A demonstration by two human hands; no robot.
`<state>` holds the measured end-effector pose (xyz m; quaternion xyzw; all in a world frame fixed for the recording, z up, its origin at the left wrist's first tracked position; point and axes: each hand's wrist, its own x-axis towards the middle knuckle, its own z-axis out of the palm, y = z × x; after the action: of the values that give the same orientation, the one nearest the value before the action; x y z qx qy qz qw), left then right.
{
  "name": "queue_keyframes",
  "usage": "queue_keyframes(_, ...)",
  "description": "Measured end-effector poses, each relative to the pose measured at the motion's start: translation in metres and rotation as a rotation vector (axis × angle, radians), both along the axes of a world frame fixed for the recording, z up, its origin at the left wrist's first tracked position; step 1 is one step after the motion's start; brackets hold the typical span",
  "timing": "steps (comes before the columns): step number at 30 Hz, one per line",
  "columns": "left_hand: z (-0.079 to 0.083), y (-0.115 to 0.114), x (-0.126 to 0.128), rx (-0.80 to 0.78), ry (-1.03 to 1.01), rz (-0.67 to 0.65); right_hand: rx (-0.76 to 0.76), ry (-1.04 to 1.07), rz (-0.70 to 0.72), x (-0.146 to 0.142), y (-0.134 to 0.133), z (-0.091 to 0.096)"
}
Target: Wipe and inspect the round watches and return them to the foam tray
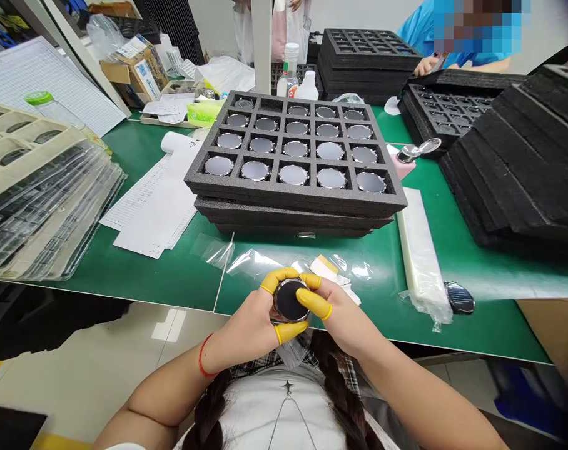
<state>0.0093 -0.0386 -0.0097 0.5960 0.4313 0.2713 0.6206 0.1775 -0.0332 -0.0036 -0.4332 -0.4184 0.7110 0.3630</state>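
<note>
Both hands meet at the table's near edge around a small round black compact (289, 301) with a silver rim. My left hand (253, 322) wraps it from the left, yellow finger cots on the thumb and forefinger. My right hand (333, 312) pinches it from the right, a yellow-capped finger lying across its dark face. Clear plastic bags (260, 261) lie on the green mat just beyond the hands. Farther out stands a stack of black foam trays (296, 201), the top one filled with round mirror compacts (294, 174).
Clear plastic trays (40, 212) are piled at the left, beside paper sheets (152, 206). More black foam trays (523, 162) are heaped at the right. A white wrapped strip (420, 253) and a dark compact (460, 297) lie right of me. A person in blue (436, 53) works across the table.
</note>
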Motion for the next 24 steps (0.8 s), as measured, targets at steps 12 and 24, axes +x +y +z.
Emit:
queue_keyframes(12,0.007,-0.006,0.005,0.162,0.141,-0.071,-0.082,0.137,-0.084,-0.013,-0.005,-0.002)
queue_keyframes(24,0.006,0.003,0.003,0.009,-0.008,-0.056,-0.006,-0.082,-0.099,-0.006,0.005,-0.007)
